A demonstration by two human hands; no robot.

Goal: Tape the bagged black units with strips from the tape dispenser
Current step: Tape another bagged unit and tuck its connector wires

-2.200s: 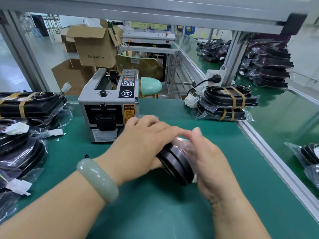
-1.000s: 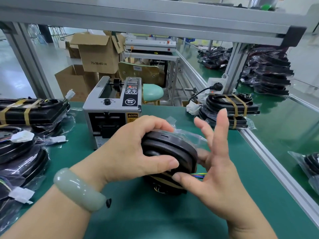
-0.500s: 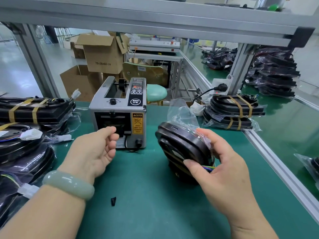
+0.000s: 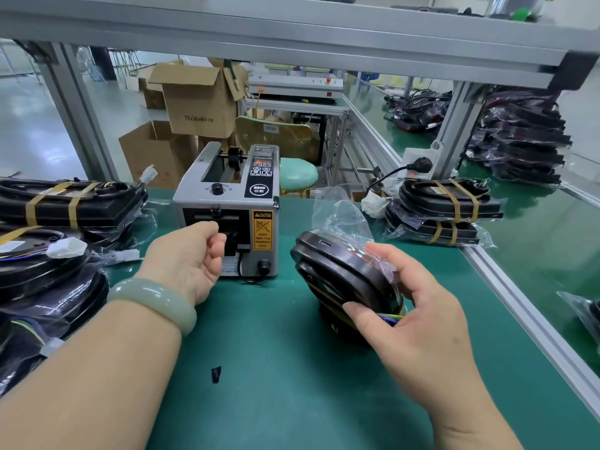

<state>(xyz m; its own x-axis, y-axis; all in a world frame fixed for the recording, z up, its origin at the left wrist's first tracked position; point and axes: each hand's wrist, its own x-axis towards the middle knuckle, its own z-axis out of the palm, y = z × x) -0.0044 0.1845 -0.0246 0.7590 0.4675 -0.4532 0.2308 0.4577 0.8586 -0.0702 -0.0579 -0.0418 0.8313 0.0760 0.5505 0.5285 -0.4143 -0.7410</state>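
Note:
A round black unit (image 4: pixel 331 271) in a clear bag stands tilted on its edge on the green mat (image 4: pixel 276 391). My right hand (image 4: pixel 412 306) grips its right side, thumb underneath near coloured wires, and the loose bag end (image 4: pixel 337 216) sticks up behind it. To the left stands the grey tape dispenser (image 4: pixel 240 190). My left hand (image 4: pixel 188 258) is at its front outlet with fingers loosely curled. I see no tape strip between them.
Taped bagged units are stacked at the right (image 4: pixel 444 206) and far left (image 4: pixel 65 206), with untaped bagged ones (image 4: pixel 42 280) in front on the left. A small black scrap (image 4: pixel 216 374) lies on the mat. An aluminium rail (image 4: pixel 519 303) bounds the bench's right side.
My left hand let go of the unit and moved left and forward to the dispenser outlet. My right hand took over holding the unit, tilted on edge.

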